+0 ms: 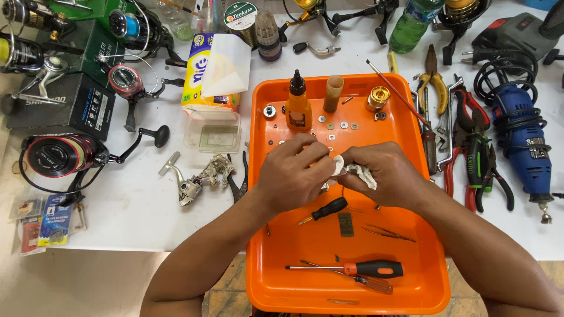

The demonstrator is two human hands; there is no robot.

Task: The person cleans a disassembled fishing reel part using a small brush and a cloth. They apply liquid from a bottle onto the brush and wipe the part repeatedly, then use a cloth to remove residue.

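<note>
A white workbench [147, 205] crowded with fishing reels and tools surrounds an orange tray [282, 276] set at its near edge. Over the tray's middle, the left hand [291, 173] and the right hand [382, 176] meet, fingers closed from both sides on a crumpled white tissue [359, 172]. A small part seems wrapped inside it, though what it is cannot be told, since the fingers hide it.

The step in hand looks like wiping a small reel part clean. The next move likely calls for a firm pinch and a slight turning of the wad, so the hidden piece does not slip out among the loose washers [343, 125] lying at twelve o'clock from the hands.

Beyond those, also toward twelve o'clock, stand an orange oil bottle [298, 105] with a black nozzle and a gold spool [377, 97] (towards one o'clock). At six o'clock lie a small black-handled screwdriver [329, 209] and an orange-and-black screwdriver [358, 269]. At three o'clock, off the tray, pliers [476, 164] and a blue rotary tool [523, 147] rest on the bench.
</note>
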